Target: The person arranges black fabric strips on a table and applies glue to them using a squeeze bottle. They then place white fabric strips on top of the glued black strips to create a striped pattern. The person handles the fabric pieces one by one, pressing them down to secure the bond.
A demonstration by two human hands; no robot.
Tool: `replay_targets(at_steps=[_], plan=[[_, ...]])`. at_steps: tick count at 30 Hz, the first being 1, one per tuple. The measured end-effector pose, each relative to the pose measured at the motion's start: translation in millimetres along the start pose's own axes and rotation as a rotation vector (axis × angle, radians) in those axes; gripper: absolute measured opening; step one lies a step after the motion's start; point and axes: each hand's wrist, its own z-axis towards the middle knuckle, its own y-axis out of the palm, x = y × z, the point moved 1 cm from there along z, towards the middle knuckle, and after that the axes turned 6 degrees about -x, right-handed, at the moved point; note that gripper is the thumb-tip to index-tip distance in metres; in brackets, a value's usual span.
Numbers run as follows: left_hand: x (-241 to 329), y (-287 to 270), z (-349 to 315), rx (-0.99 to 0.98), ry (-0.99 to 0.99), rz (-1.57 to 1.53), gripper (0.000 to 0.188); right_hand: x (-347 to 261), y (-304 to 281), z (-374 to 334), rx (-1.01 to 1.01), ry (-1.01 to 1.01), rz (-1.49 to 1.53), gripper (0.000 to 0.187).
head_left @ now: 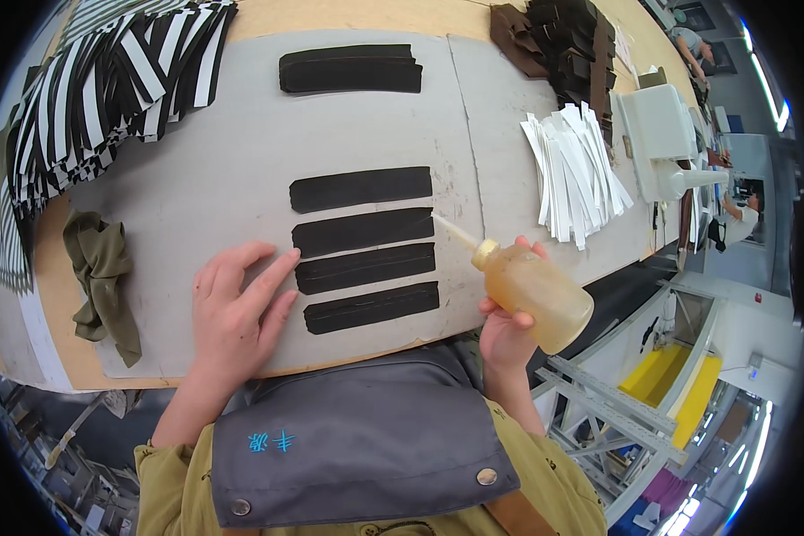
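Note:
Several black strips (363, 232) lie one below another on a grey board (205, 188) in front of me. My left hand (241, 308) rests at their left ends, fingers apart, with a fingertip at or near the left end of the second strip from the top. In my right hand (509, 326) is a translucent squeeze bottle (540, 295) of yellowish liquid, held tilted. Its thin pale nozzle points up and left, the tip at the right end of that same second strip. I cannot tell whether any liquid is coming out.
Further back lies a small stack of black pieces (348, 70). White strips (572, 174) are heaped at the right, below dark brown pieces (572, 45) and near a white container (661, 125). Black-and-white strips (107, 98) and an olive cloth (98, 277) lie at the left.

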Motion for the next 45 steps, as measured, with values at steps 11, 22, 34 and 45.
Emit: replay_targets(at_steps=[11, 22, 34, 45], plan=[[-1, -1, -1, -0.019, 0.002, -0.003, 0.038, -1, 12, -5, -0.026, 0.015, -0.102, 0.133], [-4, -1, -2, -0.008, 0.008, -0.026, 0.037, -6, 36, -12, -0.206, 0.103, -0.157, 0.13], [-8, -2, -4, 0.007, 0.014, -0.057, 0.041, 0, 57, 0, -0.7, -0.106, -0.338, 0.107], [-5, 1, -2, -0.003, 0.006, -0.063, 0.041, -4, 45, -6, -0.748, -0.23, -0.393, 0.12]])
